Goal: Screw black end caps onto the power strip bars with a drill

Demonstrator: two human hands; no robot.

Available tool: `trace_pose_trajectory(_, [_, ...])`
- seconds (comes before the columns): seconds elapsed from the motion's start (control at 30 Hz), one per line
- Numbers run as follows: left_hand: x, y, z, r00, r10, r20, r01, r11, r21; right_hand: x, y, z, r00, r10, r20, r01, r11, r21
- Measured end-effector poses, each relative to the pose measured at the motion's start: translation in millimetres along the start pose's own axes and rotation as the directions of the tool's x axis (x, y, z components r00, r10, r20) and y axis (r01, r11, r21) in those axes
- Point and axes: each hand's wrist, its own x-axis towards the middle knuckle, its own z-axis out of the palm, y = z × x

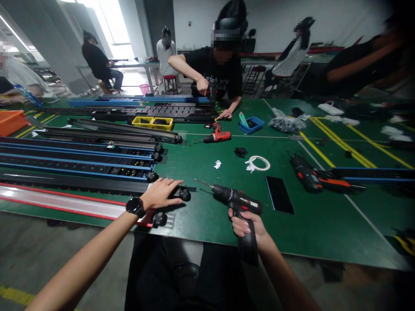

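My left hand (163, 193), with a black watch on the wrist, lies with fingers spread on the end of a long black rail (81, 181). A black knob (185, 195) sticks out just beyond its fingers. In front of it is a red-edged rail (74, 204). My right hand (248, 224) is wrapped round the handle of a black power drill (238, 201), whose long bit points left towards my left hand. Several blue-edged rails (74, 162) lie side by side behind the black one.
On the green table (207, 224) are a phone (279, 194), a white cable coil (259, 163), a red drill (217, 137), yellow bins (152, 122) and a blue tray (251, 125). Across the table, a person (214, 69) works with a drill. Another black-orange tool (306, 172) lies right.
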Motion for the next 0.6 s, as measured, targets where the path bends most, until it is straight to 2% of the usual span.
trace_pose_trajectory(0.1, [-18, -8, -8.1, 0.998, -0.054, -0.039, 0.053, 0.998, -0.028, -1, 0, 1, 1.0, -0.004, 0.003, 0.004, 0.999, 0.053])
trace_pose_trajectory(0.2, [-40, -16, -11.9, 0.99, -0.106, -0.094, 0.097, 0.991, -0.089, -2, 0, 3, 0.998, -0.032, -0.052, 0.036, 0.996, 0.086])
trace_pose_trajectory(0.37, [-60, -23, -3.1, 0.981, -0.085, -0.176, 0.062, 0.989, -0.132, -2, 0, 6, 0.986, -0.061, -0.154, 0.076, 0.992, 0.096])
trace_pose_trajectory(0.53, [-62, -25, 10.6, 0.977, -0.025, -0.211, 0.011, 0.998, -0.067, 2, -1, 12, 0.99, -0.072, -0.125, 0.081, 0.994, 0.073])
trace_pose_trajectory(0.6, [-64, -28, 13.3, 0.98, -0.001, -0.201, -0.008, 0.999, -0.044, 4, -3, 15, 0.997, -0.058, -0.053, 0.058, 0.998, -0.001])
